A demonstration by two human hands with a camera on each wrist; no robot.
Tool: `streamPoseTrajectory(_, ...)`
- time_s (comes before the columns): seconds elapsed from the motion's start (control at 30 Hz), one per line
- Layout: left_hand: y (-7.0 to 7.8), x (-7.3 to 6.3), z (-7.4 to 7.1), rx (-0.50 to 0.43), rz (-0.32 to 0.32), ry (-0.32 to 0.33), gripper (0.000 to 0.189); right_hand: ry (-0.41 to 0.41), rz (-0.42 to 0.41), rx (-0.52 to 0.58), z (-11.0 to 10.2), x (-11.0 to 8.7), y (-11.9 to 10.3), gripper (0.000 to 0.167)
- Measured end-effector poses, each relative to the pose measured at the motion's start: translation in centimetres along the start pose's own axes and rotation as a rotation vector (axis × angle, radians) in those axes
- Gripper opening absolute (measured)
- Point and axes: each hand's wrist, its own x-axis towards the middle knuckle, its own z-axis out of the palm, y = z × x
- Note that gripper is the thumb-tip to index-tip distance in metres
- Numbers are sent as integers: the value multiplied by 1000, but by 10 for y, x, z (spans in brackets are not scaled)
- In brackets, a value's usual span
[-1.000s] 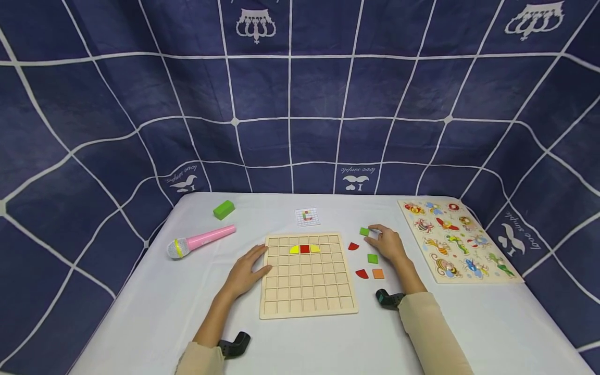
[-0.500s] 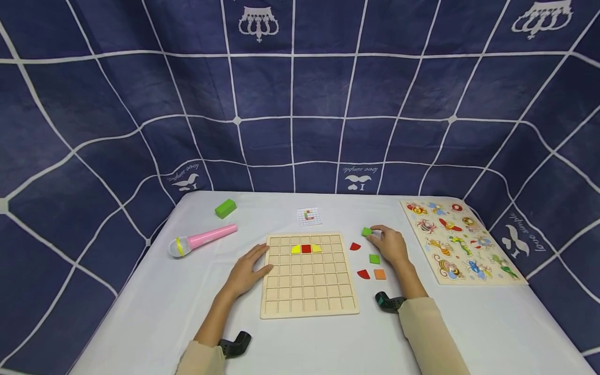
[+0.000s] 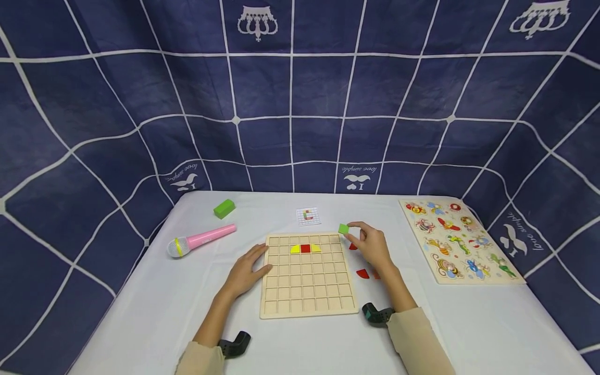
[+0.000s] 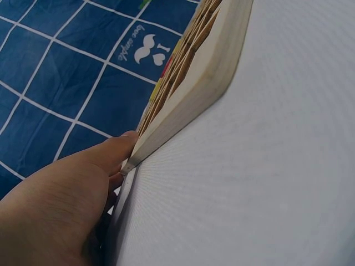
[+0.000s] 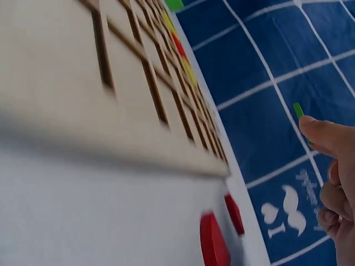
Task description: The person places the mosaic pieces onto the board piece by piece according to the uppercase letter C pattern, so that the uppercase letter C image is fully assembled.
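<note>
My right hand [image 3: 372, 245] pinches a small green square tile [image 3: 344, 228] between thumb and fingertips, over the upper right corner of a wooden grid board [image 3: 309, 307]. In the right wrist view the tile [image 5: 298, 110] shows edge-on at the thumb tip. Set in the board's upper rows is a red square [image 3: 305, 249], flanked by a yellow quarter-round piece [image 3: 295, 249] on the left and another yellow piece [image 3: 316, 248] on the right. My left hand [image 3: 245, 273] rests along the board's left edge, fingers extended; the left wrist view shows its thumb [image 4: 119, 151] against the rim.
Two red quarter-round pieces [image 3: 362, 273] and a partly hidden orange square [image 3: 376, 274] lie right of the board. Behind it is a pattern card [image 3: 308, 216]. A pink toy microphone [image 3: 201, 240] and green block [image 3: 224, 209] lie left; an insect puzzle board [image 3: 461, 242] lies right.
My right hand has picked the green tile up off the table and carried it left to the board's corner, now covering another green tile. The left hand stays in place.
</note>
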Motion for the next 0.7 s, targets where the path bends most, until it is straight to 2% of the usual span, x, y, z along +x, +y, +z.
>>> streamPoseTrajectory(0.13,0,0,-1,-1,-14,-11,62,-26,-42,40,12,-2,-23,27)
streamPoseTrajectory(0.4,0,0,-1,-6,-10,-15,63,-148,-66,120,48,-10,-56,28)
streamPoseTrajectory(0.7,-1,0,-1,-15,-6,-20,61,-269,-60,91,81,-22,-64,31)
